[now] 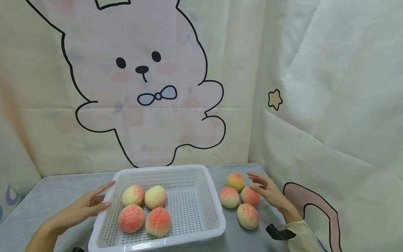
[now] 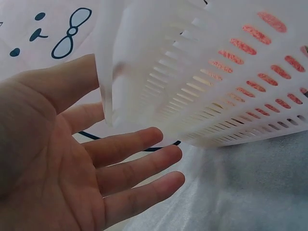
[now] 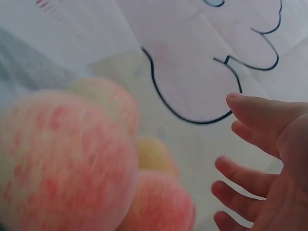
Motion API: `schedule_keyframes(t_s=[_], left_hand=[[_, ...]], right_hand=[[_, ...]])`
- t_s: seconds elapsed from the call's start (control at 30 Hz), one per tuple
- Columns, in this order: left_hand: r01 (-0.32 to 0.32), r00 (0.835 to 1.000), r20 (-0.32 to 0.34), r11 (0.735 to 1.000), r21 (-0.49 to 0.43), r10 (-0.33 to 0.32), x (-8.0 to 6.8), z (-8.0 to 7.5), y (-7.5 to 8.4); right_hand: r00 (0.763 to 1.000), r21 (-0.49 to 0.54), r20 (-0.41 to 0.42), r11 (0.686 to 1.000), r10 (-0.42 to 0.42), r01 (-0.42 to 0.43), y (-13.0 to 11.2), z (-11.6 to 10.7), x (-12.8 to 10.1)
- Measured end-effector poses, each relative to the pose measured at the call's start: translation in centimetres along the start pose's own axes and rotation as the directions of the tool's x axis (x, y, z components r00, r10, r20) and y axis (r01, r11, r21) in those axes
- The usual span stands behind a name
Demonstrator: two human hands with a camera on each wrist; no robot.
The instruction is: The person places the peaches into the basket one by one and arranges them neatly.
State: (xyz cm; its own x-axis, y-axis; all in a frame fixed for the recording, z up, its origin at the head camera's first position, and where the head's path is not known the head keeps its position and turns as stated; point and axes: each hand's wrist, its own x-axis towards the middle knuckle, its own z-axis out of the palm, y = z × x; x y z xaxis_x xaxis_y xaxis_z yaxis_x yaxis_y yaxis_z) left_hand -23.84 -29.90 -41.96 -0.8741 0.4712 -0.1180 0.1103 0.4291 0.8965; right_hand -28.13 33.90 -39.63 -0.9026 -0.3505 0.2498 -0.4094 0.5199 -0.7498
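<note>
On the worktop [image 1: 56, 196], the left hand [image 1: 83, 206] rests straight fingers [image 2: 139, 144] against the white basket [image 1: 217, 217], apparently steadying it; four peaches inside. Right of it, the right hand [image 1: 269, 192] hovers with fingers spread, holding nothing, over four loose peaches [image 1: 229, 197], nearest the red one [image 1: 249, 196].

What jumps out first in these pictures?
A white basket in the middle of the grey table holds four peaches, and four more peaches lie to its right. The left hand rests against the basket's left rim; the right hand hovers open over the loose peaches.
</note>
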Motion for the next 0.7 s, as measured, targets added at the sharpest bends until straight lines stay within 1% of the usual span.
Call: schedule_keyframes(t_s=[0.03, 0.1, 0.17, 0.23, 0.3, 0.37, 0.47, 0.57, 0.7], left_hand=[[-0.003, 1.000, 0.002, 1.000, -0.002, 0.003, 0.0, 0.0, 0.0], [-0.004, 1.000, 0.003, 1.000, -0.004, 0.004, -0.1, -0.1, 0.1], [-0.002, 1.000, -0.003, 1.000, -0.001, 0.002, -0.1, 0.0, 0.3], [-0.007, 1.000, -0.001, 1.000, -0.004, 0.007, -0.1, 0.0, 0.3], [-0.014, 1.000, -0.004, 1.000, -0.003, 0.014, -0.2, 0.1, 0.3], [-0.026, 1.000, -0.005, 1.000, -0.009, 0.026, -0.2, 0.2, 0.4], [-0.039, 0.999, -0.013, 0.999, -0.012, 0.039, -0.3, 0.1, 0.5], [-0.037, 0.999, -0.022, 0.999, -0.011, 0.036, -0.4, 0.1, 0.7], [-0.025, 0.999, -0.030, 1.000, -0.009, 0.025, -0.6, 0.2, 0.6]], right_hand=[[1.000, -0.027, -0.007, 1.000, 0.008, -0.008, 0.3, -0.1, -0.2], [0.999, -0.044, 0.004, 0.998, 0.048, -0.048, 1.2, -0.3, -0.5], [0.994, -0.042, 0.044, 0.994, 0.103, -0.101, 2.1, -0.5, -0.8], [0.985, -0.034, 0.107, 0.990, 0.136, -0.134, 3.0, -0.7, -1.1], [0.973, -0.022, 0.180, 0.990, 0.142, -0.141, 3.7, -0.9, -1.2], [0.962, -0.005, 0.246, 0.993, 0.115, -0.117, 4.2, -0.9, -1.2], [0.946, 0.022, 0.315, 0.996, 0.075, -0.087, 4.6, -1.0, -0.8], [0.934, 0.036, 0.346, 0.994, 0.086, -0.105, 4.7, -0.9, -0.5], [0.924, 0.067, 0.352, 0.981, 0.149, -0.184, 4.7, -0.5, 0.1]])
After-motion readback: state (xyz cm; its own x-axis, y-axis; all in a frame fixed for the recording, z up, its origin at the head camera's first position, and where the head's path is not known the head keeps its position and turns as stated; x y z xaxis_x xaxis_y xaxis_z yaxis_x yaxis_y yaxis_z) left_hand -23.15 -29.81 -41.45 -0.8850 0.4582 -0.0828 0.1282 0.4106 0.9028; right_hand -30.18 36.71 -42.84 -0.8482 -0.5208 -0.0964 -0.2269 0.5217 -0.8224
